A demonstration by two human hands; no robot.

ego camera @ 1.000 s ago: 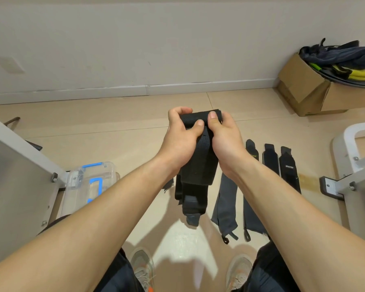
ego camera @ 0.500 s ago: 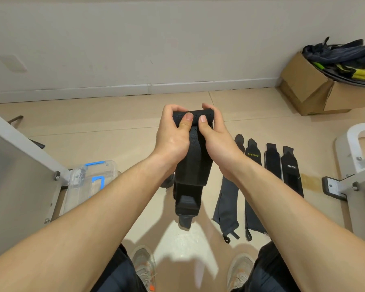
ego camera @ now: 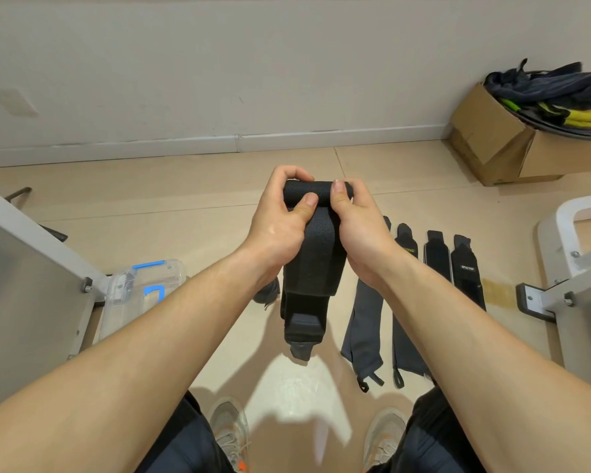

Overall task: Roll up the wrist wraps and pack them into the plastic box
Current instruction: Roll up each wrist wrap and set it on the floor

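Wrap (ego camera: 309,264) of black woven webbing is hanging in mid-air over the floor (ego camera: 185,213), its top end wound into a tight cylinder. The left hand (ego camera: 277,223) and right hand (ego camera: 360,227) are gripping that roll, thumbs pressing its front, fingers curling behind. Its flat tail is dangling below. Four flat wraps (ego camera: 437,257) are lying side by side on the floor, right of it. A clear box (ego camera: 144,285) with blue latches is sitting at the floor's left.
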